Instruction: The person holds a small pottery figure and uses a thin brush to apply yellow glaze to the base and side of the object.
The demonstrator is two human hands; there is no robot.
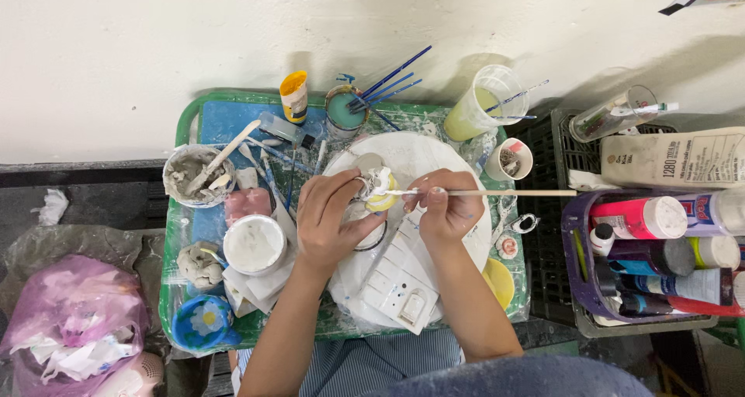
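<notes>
My left hand [330,218] holds a small white and yellow clay figure [379,191] over a round white plate [415,152]. My right hand [442,209] grips a long thin wooden-handled brush [497,193], held level, with its tip touching the figure. A white rectangular paint palette [397,280] lies under my forearms on the plate. All of this sits on a green tray [183,121] with a blue paint-smeared mat.
On the tray: a grey clay bowl with a stick [192,175], a white paint tub [254,244], a yellow paint bottle [294,96], a cup of blue brushes [347,111], a yellowish water cup [485,102]. A purple basket of paint bottles [578,234] stands right; a pink bag [74,319] left.
</notes>
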